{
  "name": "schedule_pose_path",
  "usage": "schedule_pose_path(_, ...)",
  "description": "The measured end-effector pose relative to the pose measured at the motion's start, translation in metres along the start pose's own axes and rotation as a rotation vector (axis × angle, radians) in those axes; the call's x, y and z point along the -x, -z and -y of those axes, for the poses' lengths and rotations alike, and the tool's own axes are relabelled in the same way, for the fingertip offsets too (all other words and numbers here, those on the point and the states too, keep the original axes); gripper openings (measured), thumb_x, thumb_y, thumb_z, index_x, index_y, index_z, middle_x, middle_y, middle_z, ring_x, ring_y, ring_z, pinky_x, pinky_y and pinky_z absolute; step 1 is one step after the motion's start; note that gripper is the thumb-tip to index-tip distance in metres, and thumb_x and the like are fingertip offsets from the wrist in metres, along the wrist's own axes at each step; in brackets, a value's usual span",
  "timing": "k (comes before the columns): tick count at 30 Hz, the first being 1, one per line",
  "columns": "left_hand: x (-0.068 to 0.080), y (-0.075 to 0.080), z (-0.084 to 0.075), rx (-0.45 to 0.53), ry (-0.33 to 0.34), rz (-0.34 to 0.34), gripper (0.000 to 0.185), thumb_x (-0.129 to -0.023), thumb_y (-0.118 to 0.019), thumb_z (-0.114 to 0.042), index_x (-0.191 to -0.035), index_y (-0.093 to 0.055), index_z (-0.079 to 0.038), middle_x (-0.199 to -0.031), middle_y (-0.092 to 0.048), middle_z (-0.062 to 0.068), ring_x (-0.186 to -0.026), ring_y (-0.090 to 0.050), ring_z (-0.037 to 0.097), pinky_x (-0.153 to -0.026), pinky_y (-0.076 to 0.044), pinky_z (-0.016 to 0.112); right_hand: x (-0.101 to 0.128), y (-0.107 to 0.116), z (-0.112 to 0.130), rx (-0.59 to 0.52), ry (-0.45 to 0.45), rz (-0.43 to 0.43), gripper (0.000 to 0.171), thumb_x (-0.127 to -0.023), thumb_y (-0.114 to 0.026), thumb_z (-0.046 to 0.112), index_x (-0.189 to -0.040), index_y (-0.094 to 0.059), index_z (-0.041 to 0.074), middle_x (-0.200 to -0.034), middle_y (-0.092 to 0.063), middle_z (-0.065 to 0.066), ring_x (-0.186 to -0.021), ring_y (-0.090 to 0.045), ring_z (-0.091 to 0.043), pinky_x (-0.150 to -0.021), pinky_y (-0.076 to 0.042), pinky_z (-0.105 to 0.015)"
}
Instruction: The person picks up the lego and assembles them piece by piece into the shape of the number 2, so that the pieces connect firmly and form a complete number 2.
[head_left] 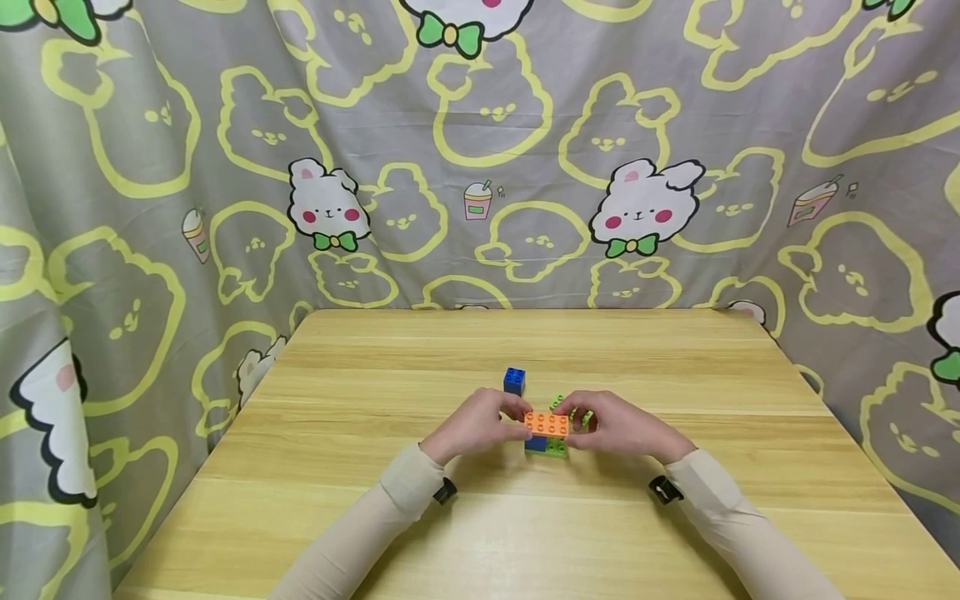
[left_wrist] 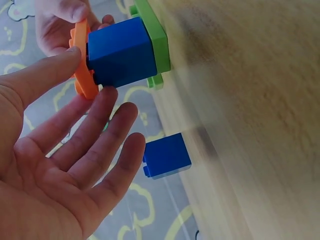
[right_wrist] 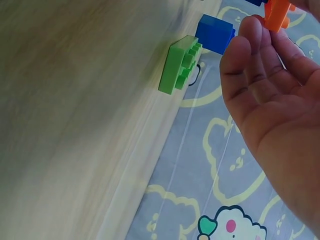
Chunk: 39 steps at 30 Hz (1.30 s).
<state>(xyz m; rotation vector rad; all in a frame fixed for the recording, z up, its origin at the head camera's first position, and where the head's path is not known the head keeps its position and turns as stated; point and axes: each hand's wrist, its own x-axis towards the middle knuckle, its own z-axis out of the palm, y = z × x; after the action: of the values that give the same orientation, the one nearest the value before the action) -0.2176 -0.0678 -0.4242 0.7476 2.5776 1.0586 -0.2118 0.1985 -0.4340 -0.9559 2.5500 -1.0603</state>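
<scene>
Gray curtains [head_left: 420,275] hang all around you, with yellow bear shapes and white animal faces in green bows. Your worktop [head_left: 375,533] is light wood with long stripes. You have long, pale sleeves [head_left: 337,542] on, and a small black thing sits at each wrist.

Right of the middle of the head picture, your left hand [head_left: 476,427] and your right hand [head_left: 622,425] hold one orange block [head_left: 547,424], one hand at each end. You pinch it with your thumbs and fingers, bumps facing up. Your other left fingers spread out loosely, as you can see in the left wrist picture.

Just under the orange block is a big blue block [left_wrist: 122,52]. You can see a thin gap with some bumps between them. That blue block stands on a flat green block [head_left: 557,448] on the worktop.

Another blue block [head_left: 513,380] stands alone behind your left hand, near the middle of the head picture. Another green block [right_wrist: 177,65] lies near it, partly hidden behind your right hand in the head picture.
</scene>
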Motion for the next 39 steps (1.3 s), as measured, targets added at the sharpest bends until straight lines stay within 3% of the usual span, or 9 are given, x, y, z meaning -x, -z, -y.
schedule_pose_path(9,0.0002,0.0008,0.0018,0.042,-0.006,0.024,0.027,-0.088,-0.083,-0.027,-0.109,-0.074,-0.014,-0.107,-0.075,-0.003,-0.103,-0.069,0.014,-0.092,-0.055,0.034,-0.0011,-0.0019,-0.0015,-0.022,-0.007,0.021,0.034,-0.094,-0.075,0.020,-0.126,-0.066,0.012,-0.100,-0.068,0.004,-0.087,-0.065,-0.011,-0.079,-0.058,-0.028)
schedule_pose_path(19,0.0011,0.0021,0.0003,0.019,0.006,0.016,0.028,-0.087,-0.084,-0.027,-0.108,-0.074,-0.012,-0.099,-0.074,-0.005,-0.092,-0.067,0.008,-0.088,-0.055,0.031,-0.0021,-0.0034,-0.0014,-0.026,-0.016,0.026,0.033,-0.097,-0.073,0.023,-0.127,-0.066,0.012,-0.106,-0.070,0.004,-0.091,-0.067,-0.010,-0.081,-0.058,-0.027)
schedule_pose_path(29,0.0012,0.0011,0.0004,0.122,0.020,0.031,0.025,-0.088,-0.082,-0.018,-0.109,-0.071,-0.009,-0.105,-0.075,0.005,-0.095,-0.074,0.015,-0.079,-0.059,0.029,-0.0048,-0.0059,-0.0001,-0.050,-0.011,0.022,0.029,-0.097,-0.073,0.021,-0.124,-0.064,0.019,-0.112,-0.068,0.005,-0.093,-0.068,-0.011,-0.082,-0.058,-0.027)
schedule_pose_path(39,0.0007,0.0006,0.0021,0.122,0.034,0.033,0.025,-0.089,-0.082,-0.020,-0.108,-0.071,-0.008,-0.101,-0.075,0.002,-0.092,-0.072,0.012,-0.079,-0.058,0.028,-0.0039,-0.0086,-0.0039,-0.052,-0.001,0.023,0.027,-0.099,-0.071,0.025,-0.123,-0.061,0.017,-0.112,-0.069,0.005,-0.095,-0.069,-0.011,-0.083,-0.058,-0.027)
